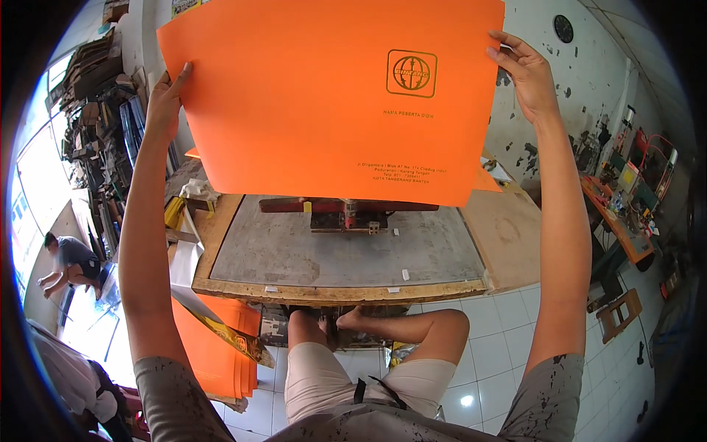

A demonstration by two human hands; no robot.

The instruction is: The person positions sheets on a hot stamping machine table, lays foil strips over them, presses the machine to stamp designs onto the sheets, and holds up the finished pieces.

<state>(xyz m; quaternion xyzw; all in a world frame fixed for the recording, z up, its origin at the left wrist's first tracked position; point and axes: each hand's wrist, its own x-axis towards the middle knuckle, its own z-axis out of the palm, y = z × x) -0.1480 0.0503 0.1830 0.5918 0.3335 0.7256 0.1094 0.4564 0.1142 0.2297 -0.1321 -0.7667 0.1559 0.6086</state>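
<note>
A large orange printed sheet (294, 103) is held up in front of me, bearing a gold globe emblem and lines of gold lettering on its right half. My left hand (166, 99) pinches its left edge, with the thumb on the near face. At the upper right edge, my right hand (526, 74) grips the sheet between thumb and fingers. Below and behind it, a machine with a red-and-black metal head (349, 221) stands over a grey metal bed (346, 258) in a wooden frame. The sheet hides the machine's upper part.
Stacked orange sheets (221, 353) lie low at the left, beside a strip of gold foil (232, 335). Another person (74, 261) crouches at the far left. A cluttered workbench (618, 217) stands at the right. A wooden board (508, 239) adjoins the machine bed.
</note>
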